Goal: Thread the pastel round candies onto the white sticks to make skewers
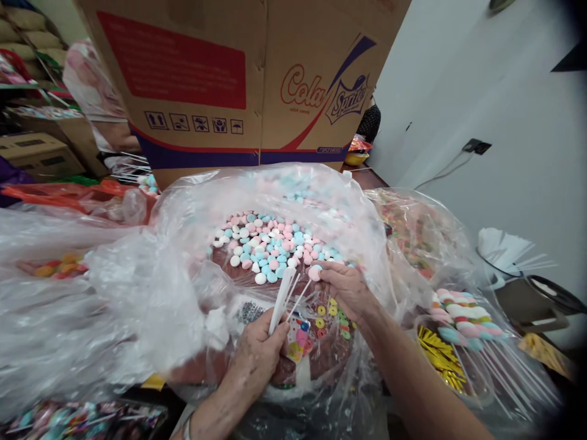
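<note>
My left hand (pixel 261 348) is closed round several white sticks (pixel 282 296) that point up and away from me. One thin stick leans right, its tip by a round pink and white candy (pixel 315 272). My right hand (pixel 342 287) pinches that candy between thumb and fingers. Just beyond lies a heap of pink, white and blue candies (pixel 270 244) in a large clear plastic bag (pixel 183 201). Below my right hand are yellow, green and red ring candies (pixel 321 322) and a small printed packet (pixel 300 339).
A big Cola and Sprite carton (pixel 192 79) stands behind the bag. At right are finished candy skewers (pixel 468 318) and gold ties (pixel 440 357) in a tray. Crumpled clear plastic (pixel 50 318) covers the left side. A person's arm (pixel 121 135) shows at the back left.
</note>
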Demonstrator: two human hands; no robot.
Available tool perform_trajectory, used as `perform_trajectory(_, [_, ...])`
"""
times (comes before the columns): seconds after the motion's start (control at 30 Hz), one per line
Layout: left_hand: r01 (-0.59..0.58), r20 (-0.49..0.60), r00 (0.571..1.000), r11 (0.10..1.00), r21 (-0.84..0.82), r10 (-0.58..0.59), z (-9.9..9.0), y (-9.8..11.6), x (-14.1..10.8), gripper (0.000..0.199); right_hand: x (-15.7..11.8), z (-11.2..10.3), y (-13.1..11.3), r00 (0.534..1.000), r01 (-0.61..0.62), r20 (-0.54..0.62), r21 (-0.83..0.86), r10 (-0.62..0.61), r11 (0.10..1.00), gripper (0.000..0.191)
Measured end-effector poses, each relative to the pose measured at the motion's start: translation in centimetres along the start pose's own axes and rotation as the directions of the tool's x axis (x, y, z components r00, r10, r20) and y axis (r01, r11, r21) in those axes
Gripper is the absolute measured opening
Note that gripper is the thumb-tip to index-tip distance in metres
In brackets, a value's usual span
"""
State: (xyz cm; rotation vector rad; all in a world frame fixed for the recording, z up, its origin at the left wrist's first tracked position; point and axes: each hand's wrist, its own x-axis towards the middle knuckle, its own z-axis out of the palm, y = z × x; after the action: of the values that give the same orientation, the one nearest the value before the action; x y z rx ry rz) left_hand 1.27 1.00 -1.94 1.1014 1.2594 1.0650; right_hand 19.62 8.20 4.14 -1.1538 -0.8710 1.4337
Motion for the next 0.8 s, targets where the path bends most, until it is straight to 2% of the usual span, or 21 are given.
perform_trajectory(0.1, [-0.074, 0.026, 0.997, 0.996, 0.041, 0.073, 0.0, -0.2, 0.1, 0.015, -0.2, 0.1, 0.0, 1.000, 0.000, -0.011, -0.017, 0.000, 1.000, 0.027])
perform_trajectory(0.27, [-0.075, 0.014, 0.997, 0.995, 0.065, 0.074, 0.0, -0.1, 0.2, 0.014, -0.5, 0.5, -0.1, 1.000, -0.009, 0.007, -0.068, 0.009, 0.998, 0.026])
perform_trajectory(0.43, [-0.087, 0.028, 0.996, 0.994, 0.073, 0.085, -0.1, 0.1, 0.1, 0.015, -0.5, -0.2, 0.5, 0.998, 0.059, 0.043, -0.240, -0.051, 0.969, 0.033])
perform_trajectory(0.5, [-0.079, 0.040, 0.996, 0.993, 0.092, 0.076, -0.2, -0.1, 0.1, 0.017, -0.5, -0.6, 0.8, 0.994, 0.112, 0.052, -0.358, -0.100, 0.927, 0.034])
perform_trajectory(0.63, [-0.063, 0.038, 0.998, 0.991, 0.118, 0.059, -0.2, -0.2, 0.1, 0.017, -1.0, -1.0, 1.2, 0.966, 0.256, 0.134, -0.600, -0.220, 0.758, 0.035])
perform_trajectory(0.7, [-0.058, 0.027, 0.998, 0.989, 0.139, 0.054, -0.1, 0.1, 0.0, 0.016, -1.4, -0.8, 1.2, 0.952, 0.303, 0.177, -0.654, -0.249, 0.693, 0.036])
perform_trajectory(0.8, [-0.047, 0.016, 0.999, 0.988, 0.150, 0.045, -0.1, 0.8, -0.1, 0.017, -2.0, -0.2, 1.3, 0.943, 0.322, 0.179, -0.699, -0.279, 0.639, 0.035])
